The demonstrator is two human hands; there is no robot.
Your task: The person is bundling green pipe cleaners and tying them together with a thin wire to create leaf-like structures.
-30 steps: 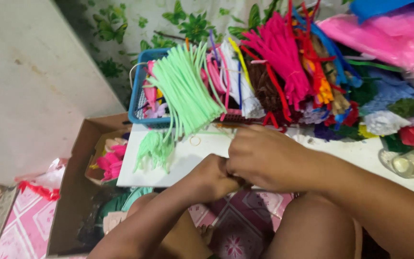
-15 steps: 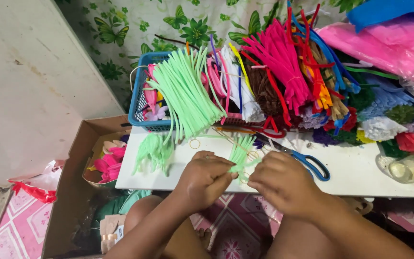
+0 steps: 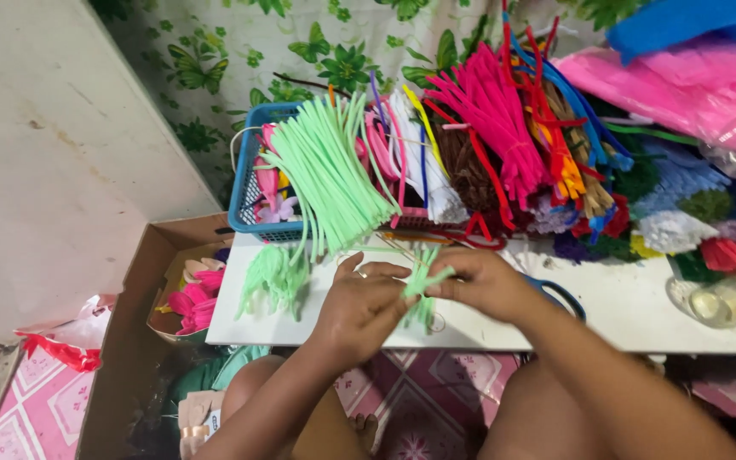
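Board [image 3: 623, 311] under your hands carries the heaped stems [image 3: 334, 175] behind and loose green offcuts [image 3: 270, 277] left. Your left hand [image 3: 359, 307] and right hand [image 3: 483, 281] both pinch the small green bundle [image 3: 423, 285] just above it. Keep both grips tight and close together so the strands stay aligned.

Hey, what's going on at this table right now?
A person's left hand and right hand pinch a small piece of light green fuzzy craft wire between them above the white tabletop. A big bundle of matching green stems leans from a blue plastic basket; blue-handled scissors lie beside the right wrist.
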